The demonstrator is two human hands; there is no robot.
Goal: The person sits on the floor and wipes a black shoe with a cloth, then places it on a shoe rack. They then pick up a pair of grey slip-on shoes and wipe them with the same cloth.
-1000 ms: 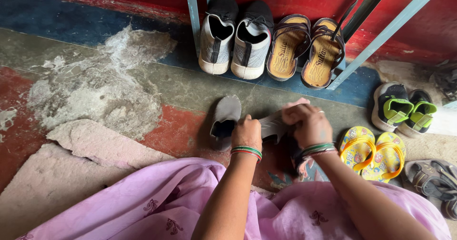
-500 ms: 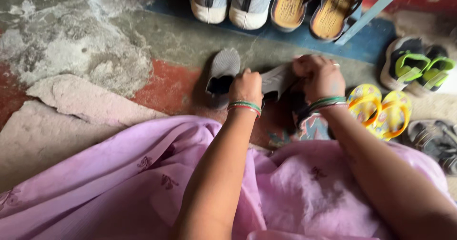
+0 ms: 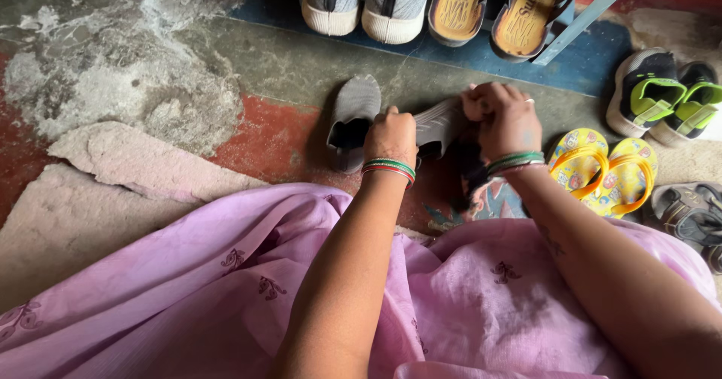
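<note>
Gripping one grey slip-on shoe (image 3: 440, 123) between them, left hand (image 3: 391, 134) and right hand (image 3: 505, 117) both clutch it. Its mate (image 3: 353, 116) lies just beside — on the floor (image 3: 263, 134).

Matt grey knit cloth on the slip-on shoe (image 3: 352, 119), soft and dull. Rough, flaking painted concrete floor (image 3: 150, 86) upper left. Glossy yellow rubber on the flip-flops (image 3: 602, 170) at right. Thin pink woven cloth (image 3: 226, 296) along the bottom, lightly creased.
</note>
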